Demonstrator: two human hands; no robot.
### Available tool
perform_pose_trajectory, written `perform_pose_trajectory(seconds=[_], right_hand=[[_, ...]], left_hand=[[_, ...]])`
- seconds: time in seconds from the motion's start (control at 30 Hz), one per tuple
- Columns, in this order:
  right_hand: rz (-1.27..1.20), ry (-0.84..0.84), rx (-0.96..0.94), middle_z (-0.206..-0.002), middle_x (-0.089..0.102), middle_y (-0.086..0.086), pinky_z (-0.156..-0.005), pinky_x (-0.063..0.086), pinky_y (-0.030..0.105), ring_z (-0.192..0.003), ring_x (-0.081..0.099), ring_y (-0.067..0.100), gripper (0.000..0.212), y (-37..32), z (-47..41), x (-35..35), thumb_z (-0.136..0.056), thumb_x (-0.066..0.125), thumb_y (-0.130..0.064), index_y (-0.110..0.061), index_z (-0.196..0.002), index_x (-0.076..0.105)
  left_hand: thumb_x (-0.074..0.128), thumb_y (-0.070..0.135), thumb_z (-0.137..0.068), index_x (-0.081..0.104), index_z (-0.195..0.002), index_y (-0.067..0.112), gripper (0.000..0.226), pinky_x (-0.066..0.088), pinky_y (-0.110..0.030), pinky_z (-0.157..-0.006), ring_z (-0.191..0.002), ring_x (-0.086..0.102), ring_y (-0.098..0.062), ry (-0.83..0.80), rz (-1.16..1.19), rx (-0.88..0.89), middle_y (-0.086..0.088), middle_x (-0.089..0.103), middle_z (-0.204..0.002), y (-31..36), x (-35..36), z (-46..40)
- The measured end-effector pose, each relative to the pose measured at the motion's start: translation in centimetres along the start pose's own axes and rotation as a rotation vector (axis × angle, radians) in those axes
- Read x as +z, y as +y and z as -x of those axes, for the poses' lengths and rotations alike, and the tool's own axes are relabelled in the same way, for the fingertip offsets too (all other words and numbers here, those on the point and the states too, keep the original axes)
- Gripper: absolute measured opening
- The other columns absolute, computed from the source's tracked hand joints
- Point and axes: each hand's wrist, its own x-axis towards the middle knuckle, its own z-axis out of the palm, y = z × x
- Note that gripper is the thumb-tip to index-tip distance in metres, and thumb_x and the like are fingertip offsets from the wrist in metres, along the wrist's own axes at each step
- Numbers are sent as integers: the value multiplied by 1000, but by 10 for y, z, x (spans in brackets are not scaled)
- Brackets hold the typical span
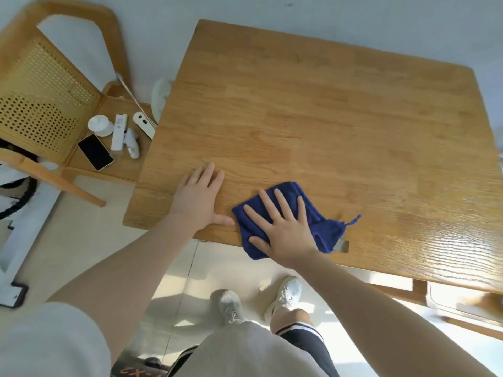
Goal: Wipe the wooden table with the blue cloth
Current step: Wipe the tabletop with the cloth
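Observation:
The wooden table (313, 110) fills the middle and right of the view. A crumpled blue cloth (318, 221) lies on it close to the near edge. My right hand (283, 227) lies flat on top of the cloth with its fingers spread, pressing it to the wood. My left hand (200, 197) rests flat on the bare tabletop just left of the cloth, fingers together and thumb out toward the cloth, holding nothing. A grey tag and a loose thread stick out of the cloth's right side.
A wooden chair (40, 104) with a perforated back stands left of the table. On its seat lie a phone (95, 151), a white round container (100, 126) and several white devices (119, 131). My feet in white shoes (285, 295) stand on the pale floor below the table's near edge.

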Motion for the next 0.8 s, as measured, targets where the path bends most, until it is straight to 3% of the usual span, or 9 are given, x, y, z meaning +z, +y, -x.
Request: perform_pose_trajectory(seconds=[0.1,0.23,0.4,0.53,0.8], right_hand=[[-6,-35,-26,-154,29,3,-105,20,67,-140,28,35,57,7,-18,-6,-90,21,-61,-40,-143,26],[-30,-54,37,-159,-8,-5,-112,-5,59,-146,-8,26,60,20,-67,-19,-89,7,-64,-48,-145,-4],[-90,-40,155,-159,-11,-6,-112,-4,59,-145,-12,25,57,40,-135,-34,-94,13,-61,-45,-146,-3],[-117,-121,228,-158,-16,-3,-112,-5,60,-144,-17,27,57,52,-172,-47,-96,11,-58,-42,-147,-7],[0,-166,-115,-157,-20,2,-111,-9,61,-143,-19,30,63,8,-82,-32,-95,18,-57,-36,-147,-12]], left_hand=[[54,79,-64,1,-150,21,117,11,-41,-117,-145,3,-25,26,2,8,-5,-4,-159,-2,3,0],[55,79,-62,3,-150,21,118,10,-41,-116,-145,2,-24,47,33,9,-3,-4,-159,-4,7,-1],[55,80,-61,0,-150,21,120,7,-38,-117,-146,-2,-23,30,34,-1,-3,-8,-159,-3,5,-5],[58,76,-62,-1,-150,22,119,6,-39,-117,-145,-7,-21,-13,92,-19,0,-11,-158,-2,3,-2],[66,67,-66,4,-150,21,114,7,-42,-117,-145,-8,-18,-50,161,-52,2,-13,-158,3,-3,0]])
